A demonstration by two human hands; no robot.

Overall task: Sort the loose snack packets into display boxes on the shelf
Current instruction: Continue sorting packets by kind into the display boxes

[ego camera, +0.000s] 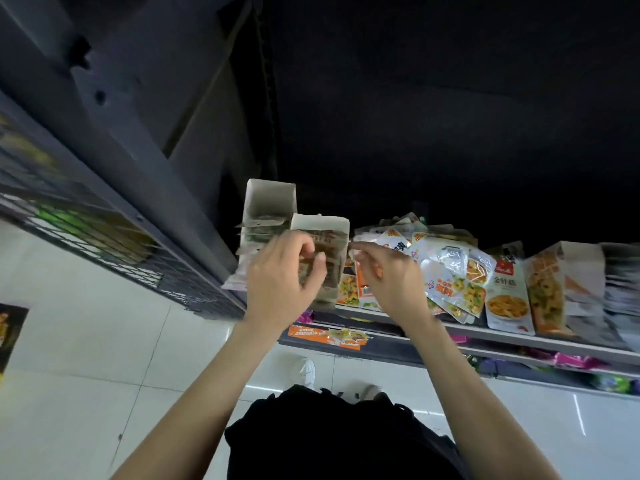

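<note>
Two open cardboard display boxes stand at the left end of the shelf (519, 336): a taller one (268, 202) behind and a second box (320, 225) in front, both holding snack packets. My left hand (277, 282) is at the front box, its fingers curled round packets (311, 261) in its opening. My right hand (388, 275) is just right of that box, fingers bent down over the shelf; what they hold is hidden. A heap of loose white and orange packets (446, 268) lies to the right.
Further display boxes (554, 289) with orange packets stand at the right of the shelf. Lower shelves (381, 337) carry purple and orange packets. A dark wire rack (104, 244) runs along the left. White floor tiles (86, 375) and my shoes are below.
</note>
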